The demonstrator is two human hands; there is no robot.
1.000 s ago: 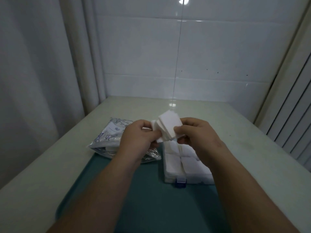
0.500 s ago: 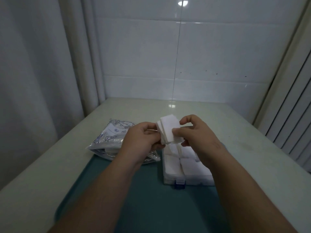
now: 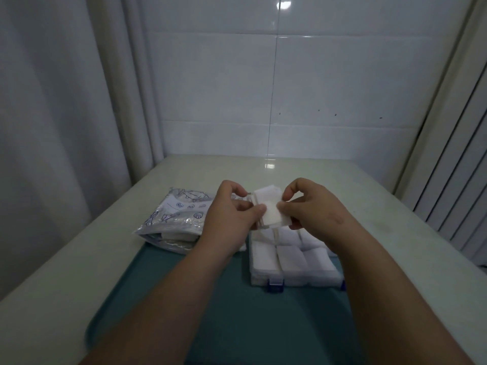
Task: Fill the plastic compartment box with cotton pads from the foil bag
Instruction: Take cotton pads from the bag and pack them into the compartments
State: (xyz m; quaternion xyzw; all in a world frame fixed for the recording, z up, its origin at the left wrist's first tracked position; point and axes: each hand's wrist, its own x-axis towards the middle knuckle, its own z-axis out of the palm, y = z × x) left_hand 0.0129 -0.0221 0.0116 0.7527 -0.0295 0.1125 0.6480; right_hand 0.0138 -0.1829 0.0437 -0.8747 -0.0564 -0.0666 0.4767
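While both hands hold a small stack of square cotton pads (image 3: 271,210) in the air, the stack hangs just above the far end of the plastic compartment box (image 3: 263,280). The left hand (image 3: 232,216) grips the stack's left side, its thumb lying across the front pad and its fingers curled behind. The right hand (image 3: 315,209) pinches the right edge between the thumb and the bent fingers, the forefinger arched above the pads. The stack is tilted, with its broad face turned toward the camera.

The compartment box sits open on a teal tray (image 3: 250,327), to the right of the foil bag (image 3: 176,219). Every compartment that shows is packed with white pads, while the far ones are hidden behind the hands. A blue latch (image 3: 274,287) sits on the near wall, and a second one peeks out beside the right forearm.

The foil bag lies flat at the tray's far left corner, partly on the pale worktop (image 3: 79,259). It is silver with blue sea-creature drawings, and white pads show at its near end. Its right end is covered by the left wrist.

Behind the worktop stands a white tiled wall (image 3: 329,75), with a pale curtain (image 3: 52,101) on the left and a ribbed panel (image 3: 458,185) on the right.
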